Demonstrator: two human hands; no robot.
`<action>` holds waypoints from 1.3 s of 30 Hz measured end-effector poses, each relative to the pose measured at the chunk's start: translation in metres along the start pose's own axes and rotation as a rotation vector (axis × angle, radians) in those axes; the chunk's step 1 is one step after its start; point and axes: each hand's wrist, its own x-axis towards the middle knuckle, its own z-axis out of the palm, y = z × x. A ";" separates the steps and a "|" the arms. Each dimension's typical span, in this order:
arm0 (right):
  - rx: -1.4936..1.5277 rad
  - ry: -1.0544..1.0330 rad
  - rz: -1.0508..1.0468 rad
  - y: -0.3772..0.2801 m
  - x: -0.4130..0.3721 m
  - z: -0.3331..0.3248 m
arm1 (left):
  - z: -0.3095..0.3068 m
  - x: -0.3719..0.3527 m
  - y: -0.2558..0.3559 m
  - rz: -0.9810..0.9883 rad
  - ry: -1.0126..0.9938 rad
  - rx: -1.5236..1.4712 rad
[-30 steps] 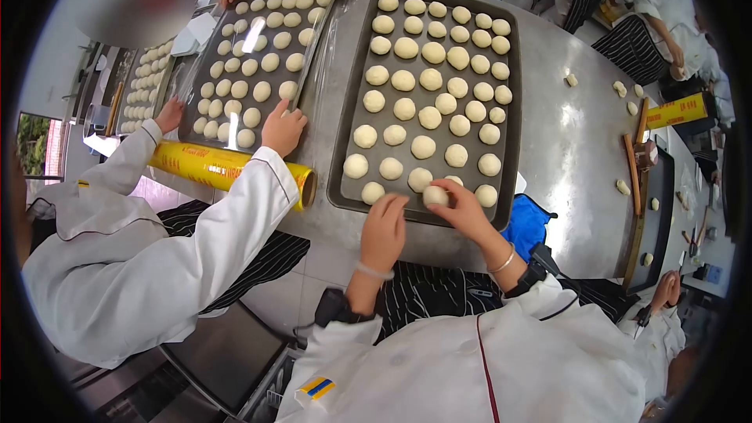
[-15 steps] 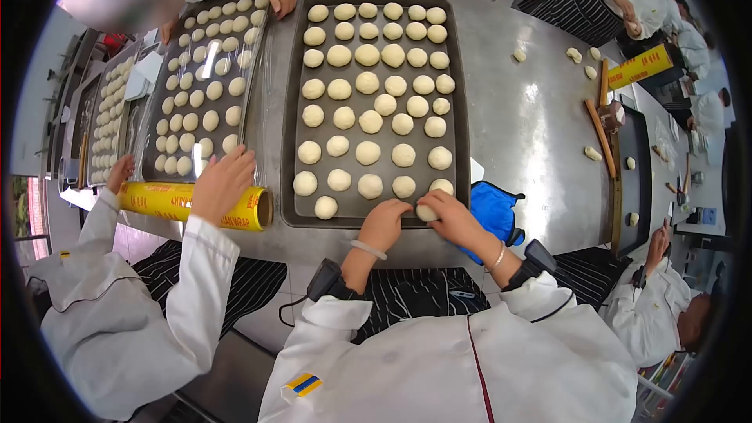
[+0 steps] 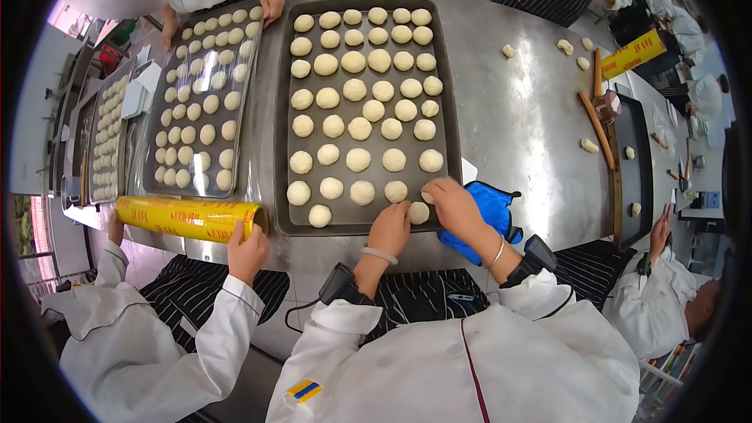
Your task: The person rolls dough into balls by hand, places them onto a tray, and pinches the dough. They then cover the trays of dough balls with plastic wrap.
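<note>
A large dark baking tray [image 3: 283, 180] in front of me holds rows of pale round dough balls [image 3: 359, 128]. At its near right corner, my right hand [image 3: 458, 210] has its fingers curled over one dough ball [image 3: 428, 195], which they partly cover. Just below that sits another dough ball [image 3: 418, 213], between my two hands. My left hand [image 3: 388, 229] is at the tray's near edge, its fingers drawn together beside the left side of this ball. Whether anything is in the left fingers is hidden.
To the left, a co-worker's hands hold a yellow roll of cling wrap [image 3: 184, 218] before a film-covered dough tray [image 3: 157, 180]. Another person's hand [image 3: 272, 1] grips that tray's far end. Blue cloth [image 3: 489, 211] lies right of my tray; rolling pins [image 3: 597, 129] lie farther right.
My right hand has shifted from the lower dough ball to the one above it. The co-worker at left now grips the wrap roll's ends. The view has shifted slightly.
</note>
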 end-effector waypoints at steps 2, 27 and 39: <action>-0.296 0.209 -0.159 0.013 0.001 0.000 | 0.004 -0.001 0.002 -0.009 -0.019 -0.003; -0.183 0.682 -0.040 0.056 -0.096 -0.050 | -0.009 -0.021 0.030 0.101 -0.032 0.197; 0.047 1.170 0.899 0.212 -0.322 -0.173 | 0.017 -0.004 0.166 0.216 0.323 0.266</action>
